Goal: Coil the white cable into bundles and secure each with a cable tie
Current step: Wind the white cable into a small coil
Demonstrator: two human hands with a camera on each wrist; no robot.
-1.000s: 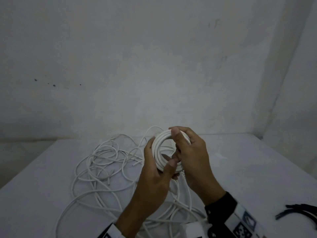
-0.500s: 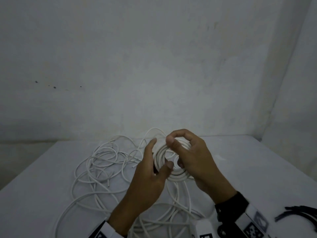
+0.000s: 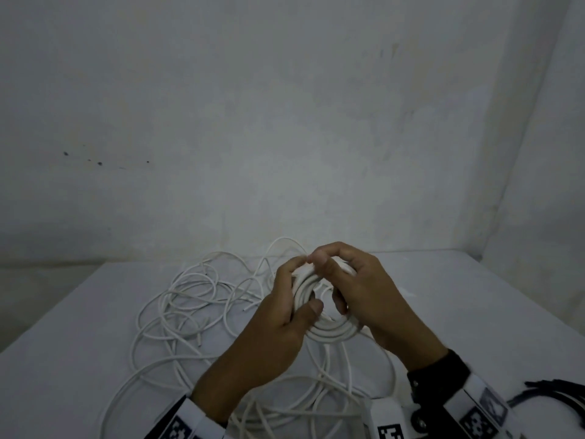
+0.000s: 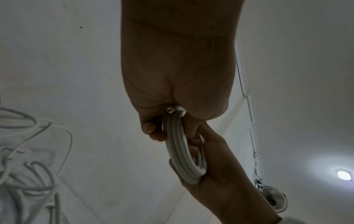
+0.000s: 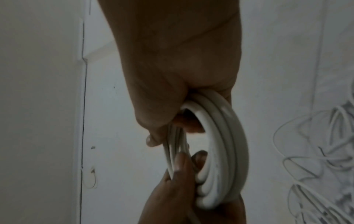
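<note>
Coil (image 3: 329, 331) sits above desk (image 3: 79, 327), pinched by our left hand (image 3: 281, 331) and right hand (image 3: 364, 296). Risk: loops spring apart if grip loosens before cable ties (image 3: 550, 394) go on.

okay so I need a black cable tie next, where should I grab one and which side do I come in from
Judging from the head view, take a black cable tie with the right hand: the ties lie on the table at the far right, beside that wrist. Come from above and pinch a strip near its left tip, which points toward you; their far ends run out of frame. The left hand would have to hold the coil alone.
</note>
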